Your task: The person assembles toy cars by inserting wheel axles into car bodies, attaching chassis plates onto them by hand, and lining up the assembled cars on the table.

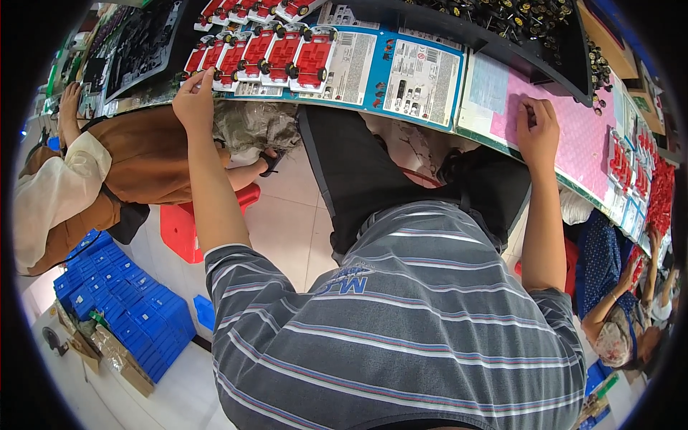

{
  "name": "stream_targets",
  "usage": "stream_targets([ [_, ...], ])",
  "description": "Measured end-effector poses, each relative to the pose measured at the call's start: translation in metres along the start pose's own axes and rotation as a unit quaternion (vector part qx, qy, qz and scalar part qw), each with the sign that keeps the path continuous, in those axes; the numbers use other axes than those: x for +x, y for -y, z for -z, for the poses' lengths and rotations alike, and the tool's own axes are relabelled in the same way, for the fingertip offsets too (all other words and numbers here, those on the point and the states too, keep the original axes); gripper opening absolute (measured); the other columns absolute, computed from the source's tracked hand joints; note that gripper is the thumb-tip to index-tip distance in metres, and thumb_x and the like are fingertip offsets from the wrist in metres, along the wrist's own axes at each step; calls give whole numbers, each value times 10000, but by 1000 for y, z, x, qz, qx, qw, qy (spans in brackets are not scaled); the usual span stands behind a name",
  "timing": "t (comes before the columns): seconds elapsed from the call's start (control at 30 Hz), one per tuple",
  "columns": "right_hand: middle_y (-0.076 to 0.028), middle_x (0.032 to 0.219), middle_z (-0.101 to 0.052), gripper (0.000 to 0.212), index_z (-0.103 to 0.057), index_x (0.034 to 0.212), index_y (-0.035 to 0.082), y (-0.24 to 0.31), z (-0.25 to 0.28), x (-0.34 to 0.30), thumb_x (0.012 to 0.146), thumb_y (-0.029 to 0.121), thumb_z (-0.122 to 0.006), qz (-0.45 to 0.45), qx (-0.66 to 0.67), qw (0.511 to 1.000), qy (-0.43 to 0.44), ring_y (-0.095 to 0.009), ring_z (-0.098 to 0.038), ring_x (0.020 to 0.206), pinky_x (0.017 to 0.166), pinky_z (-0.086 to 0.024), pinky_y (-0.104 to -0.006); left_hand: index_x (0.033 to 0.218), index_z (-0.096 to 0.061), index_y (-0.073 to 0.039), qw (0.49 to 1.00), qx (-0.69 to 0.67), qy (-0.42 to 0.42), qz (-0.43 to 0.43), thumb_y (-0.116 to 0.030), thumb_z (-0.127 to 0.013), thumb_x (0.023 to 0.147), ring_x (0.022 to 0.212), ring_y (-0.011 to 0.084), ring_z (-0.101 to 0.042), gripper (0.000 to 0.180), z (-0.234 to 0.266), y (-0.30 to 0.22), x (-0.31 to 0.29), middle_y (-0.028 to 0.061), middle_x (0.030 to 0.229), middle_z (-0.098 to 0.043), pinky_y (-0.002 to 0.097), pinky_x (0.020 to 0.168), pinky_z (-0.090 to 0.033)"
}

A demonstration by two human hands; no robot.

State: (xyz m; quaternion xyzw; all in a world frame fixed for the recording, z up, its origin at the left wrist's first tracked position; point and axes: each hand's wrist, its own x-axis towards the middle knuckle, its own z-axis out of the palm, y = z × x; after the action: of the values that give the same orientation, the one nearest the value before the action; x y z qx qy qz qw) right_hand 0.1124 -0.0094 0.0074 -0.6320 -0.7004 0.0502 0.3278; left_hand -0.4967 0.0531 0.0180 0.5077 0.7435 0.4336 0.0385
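My left hand (194,100) is at the near table edge, its fingers closed at the near end of the leftmost toy car chassis (226,66). That row holds several red-and-white chassis with black wheels, lying side by side on blue-and-white printed cards (356,68). Part of a second row (259,8) shows behind it. Over the pink sheet (573,129), my right hand (537,132) rests by the table edge with its fingers curled in. Nothing shows in that hand. Two small groups of dark red and black pieces (380,94) lie on the cards between my hands.
A black tray (494,43) of loose wheels stands at the far side. More toy cars (631,165) and a red heap (661,197) lie farther right. People sit on both sides; a red stool (179,233) and stacked blue boxes (129,301) are at left.
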Motion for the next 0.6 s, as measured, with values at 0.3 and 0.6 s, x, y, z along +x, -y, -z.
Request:
stream_targets([
  [0.3,-126,893,-629,108,-679,970,6,2,0,-1,875,46,-647,-1,-7,1000,3,-266,-648,727,687,-525,-343,1013,-779,-25,1000,0,-3,11,-271,-791,863,598,46,-472,289,13,-10,-7,-34,708,-625,220,571,-415],
  [0.6,-129,907,-634,111,-683,974,3,-3,0,0,873,39,-653,6,-7,1000,2,-264,-651,720,675,-526,-341,1157,-710,-14,998,-58,-34,-10,-188,-727,911,652,44,-517,302,17,1,-32,-4,814,-663,218,609,-446],
])
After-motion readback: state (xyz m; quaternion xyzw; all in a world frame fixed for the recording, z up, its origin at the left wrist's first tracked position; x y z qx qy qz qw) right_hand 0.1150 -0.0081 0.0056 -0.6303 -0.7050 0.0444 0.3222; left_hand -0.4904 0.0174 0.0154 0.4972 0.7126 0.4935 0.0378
